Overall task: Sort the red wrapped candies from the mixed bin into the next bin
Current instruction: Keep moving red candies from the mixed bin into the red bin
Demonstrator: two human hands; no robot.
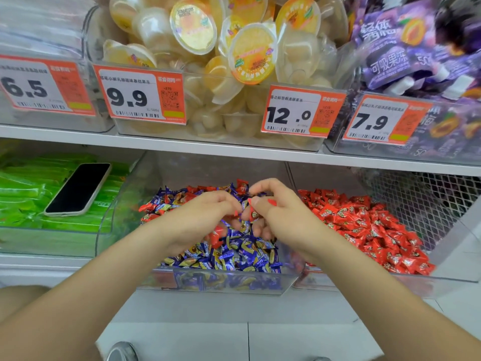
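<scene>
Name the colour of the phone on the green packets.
Phone: black screen, whitish case; head view.

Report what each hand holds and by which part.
The right hand pinches a red wrapped candy under its thumb, by its upper end. The left hand curls over the mixed bin; blur hides whether it grips anything.

Bright, even overhead store light leaves barely a shadow. Reflections haze the clear walls of the mixed bin [229,281]. The wide lens bows the shelf edge [182,147]. The purple jelly pouches [406,53] at upper right smear, and the 6.5 price tag [39,86] at far left softens.
</scene>
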